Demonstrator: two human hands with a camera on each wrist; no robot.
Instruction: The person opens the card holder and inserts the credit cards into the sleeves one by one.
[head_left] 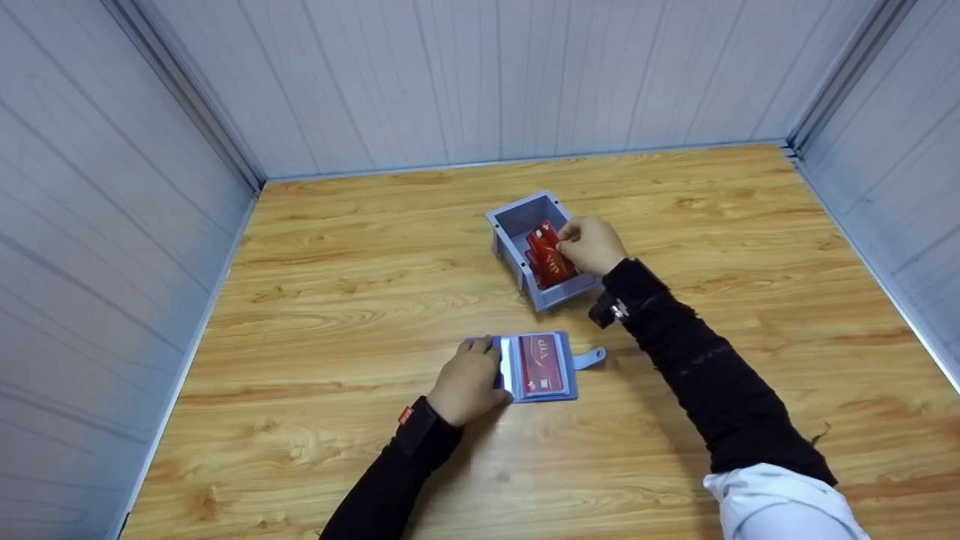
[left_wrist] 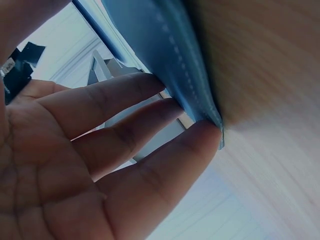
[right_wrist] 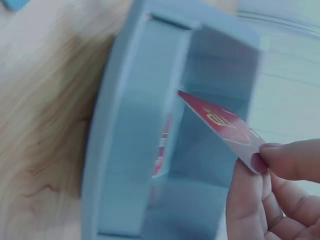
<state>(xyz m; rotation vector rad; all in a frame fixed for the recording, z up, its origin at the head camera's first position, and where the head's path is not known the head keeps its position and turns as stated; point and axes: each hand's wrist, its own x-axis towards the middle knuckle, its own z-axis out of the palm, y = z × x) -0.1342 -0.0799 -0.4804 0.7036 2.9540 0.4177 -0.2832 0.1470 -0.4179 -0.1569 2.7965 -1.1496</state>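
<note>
A blue card holder (head_left: 570, 382) lies unfolded on the table, a red VIP card (head_left: 541, 365) in its clear sleeve and a snap strap at its right. My left hand (head_left: 466, 381) holds its left part, with fingertips along the blue cover (left_wrist: 165, 55) in the left wrist view. Between thumb and fingers of my right hand (head_left: 594, 246) a red card with gold VIP lettering (right_wrist: 220, 122) is pinched by one end, tilted over the grey plastic box (head_left: 508, 251). More red material (right_wrist: 161, 155) shows inside the box, partly hidden by its wall.
The wood-grain table (head_left: 337, 300) carries the box beyond the card holder, slightly right of it. White panel walls (head_left: 465, 82) enclose the table at the back and both sides.
</note>
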